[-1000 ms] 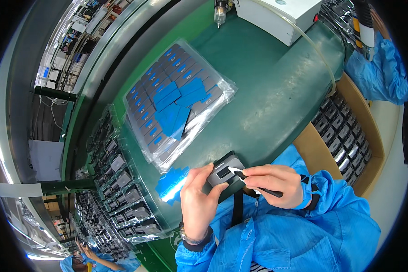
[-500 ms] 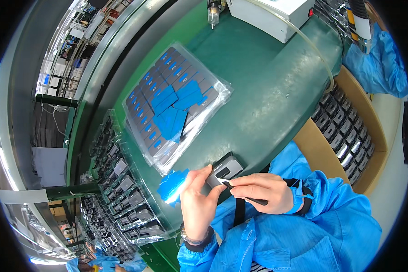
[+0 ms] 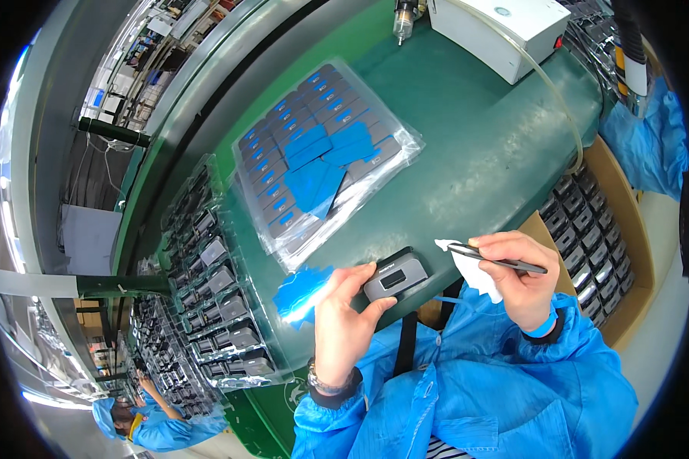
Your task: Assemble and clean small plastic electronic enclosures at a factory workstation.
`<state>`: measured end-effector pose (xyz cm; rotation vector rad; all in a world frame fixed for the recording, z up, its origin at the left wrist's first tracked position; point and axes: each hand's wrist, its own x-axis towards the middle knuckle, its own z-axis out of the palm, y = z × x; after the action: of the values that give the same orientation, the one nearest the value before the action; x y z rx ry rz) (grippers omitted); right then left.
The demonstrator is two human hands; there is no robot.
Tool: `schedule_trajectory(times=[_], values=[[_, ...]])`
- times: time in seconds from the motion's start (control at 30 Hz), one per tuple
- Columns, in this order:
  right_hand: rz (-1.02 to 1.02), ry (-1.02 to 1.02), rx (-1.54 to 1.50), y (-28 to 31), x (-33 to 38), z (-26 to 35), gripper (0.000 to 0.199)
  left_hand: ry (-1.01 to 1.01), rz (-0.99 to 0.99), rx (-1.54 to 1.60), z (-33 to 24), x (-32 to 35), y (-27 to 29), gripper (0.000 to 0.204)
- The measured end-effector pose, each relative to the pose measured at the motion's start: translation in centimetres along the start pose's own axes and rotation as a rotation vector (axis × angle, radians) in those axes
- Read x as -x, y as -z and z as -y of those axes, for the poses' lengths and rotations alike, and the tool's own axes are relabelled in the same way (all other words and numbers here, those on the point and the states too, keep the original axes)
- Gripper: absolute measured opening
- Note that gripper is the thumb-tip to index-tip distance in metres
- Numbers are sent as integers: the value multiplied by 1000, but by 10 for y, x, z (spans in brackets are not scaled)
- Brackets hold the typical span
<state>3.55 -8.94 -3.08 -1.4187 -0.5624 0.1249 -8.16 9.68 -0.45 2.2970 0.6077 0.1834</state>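
Since the earlier frame my right hand has pulled away from the small grey device and now sits off to its right, apart from it, closed around slim dark tweezers whose tip carries a peeled white film. Before, that hand was working right on top of the device; now the two are separated and the film hangs free of it.

My left hand grips the device by its left end, thumb and fingers pinching it just above the near edge of the green counter. A crumpled blue film piece lies beside that hand at the counter's near-left edge.

Toward the middle of the counter a clear plastic tray holds rows of grey devices, most with blue tabs showing, and several loose blue sheets lie on top of them. Along the counter's left edge, dark trays are filled with more units. A cardboard box of similar units stands to my right, below the counter, and a white box sits at the far-right corner.

I judge the peel on this unit to be done: its face looks bare. What remains is dropping the film and setting this unit down; the clear tray is still full.
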Motion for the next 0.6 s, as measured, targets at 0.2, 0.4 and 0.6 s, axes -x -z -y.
schedule_trajectory(times=[0.2, 0.4, 0.6], values=[[-15, 36, 17, 4, -3, 0, 18, 11, -13, 68, 6, 2, 2, 50], [-82, 33, -33, -1, -8, 5, 18, 23, -160, 75, 12, 18, 17, 50], [-59, 108, 33, 1, -18, 10, 17, 98, -398, 130, 25, 69, 67, 49]])
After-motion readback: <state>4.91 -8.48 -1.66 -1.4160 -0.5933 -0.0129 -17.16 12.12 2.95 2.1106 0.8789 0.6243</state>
